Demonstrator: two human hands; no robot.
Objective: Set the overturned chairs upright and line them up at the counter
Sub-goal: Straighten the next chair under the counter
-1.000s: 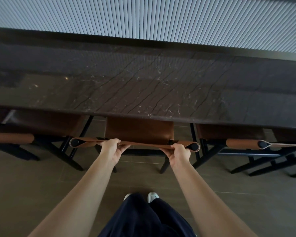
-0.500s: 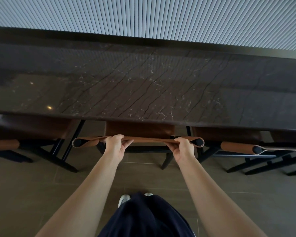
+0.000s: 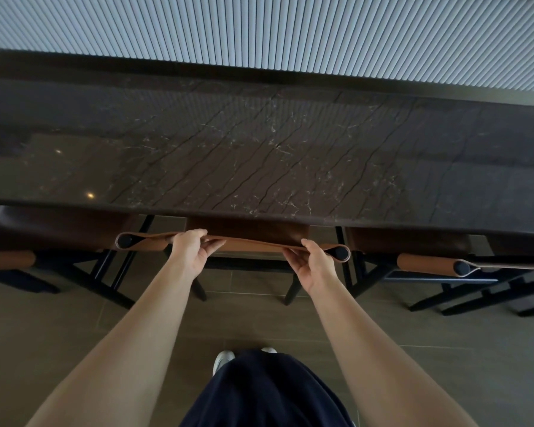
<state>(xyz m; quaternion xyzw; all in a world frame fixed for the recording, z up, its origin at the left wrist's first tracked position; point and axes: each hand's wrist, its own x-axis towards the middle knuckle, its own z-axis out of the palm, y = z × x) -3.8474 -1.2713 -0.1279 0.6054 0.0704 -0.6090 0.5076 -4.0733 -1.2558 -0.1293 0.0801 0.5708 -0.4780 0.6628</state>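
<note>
Head view: looks down over a long dark veined table (image 3: 259,155), backed by a pale fluted wall panel (image 3: 259,29). Shows the middle chair (image 3: 253,246) upright on its black legs, seat pushed under the table's near edge and largely hidden by the overhang, tan leather back strap facing the person.

Grips that strap with both hands. Left hand (image 3: 188,254) curled over the strap towards its left end, fingers on top and thumb beneath. Right hand (image 3: 313,265) pinching the strap towards its right end, just beside the round black post cap. Both bare forearms stretched forward from the bottom of the picture.

Flanked closely on either side. Left chair (image 3: 59,232) upright, brown seat also tucked under the table, black legs crossing near the middle chair's left post. Right chair (image 3: 413,245) upright, seat under the table edge, its tan back roll with a black cap sticking out lower right, dark frame bars spread over the floor (image 3: 74,334) beyond it.

Brown floor tiles below, with white shoes (image 3: 223,362) and a dark garment (image 3: 265,392) at bottom centre
</note>
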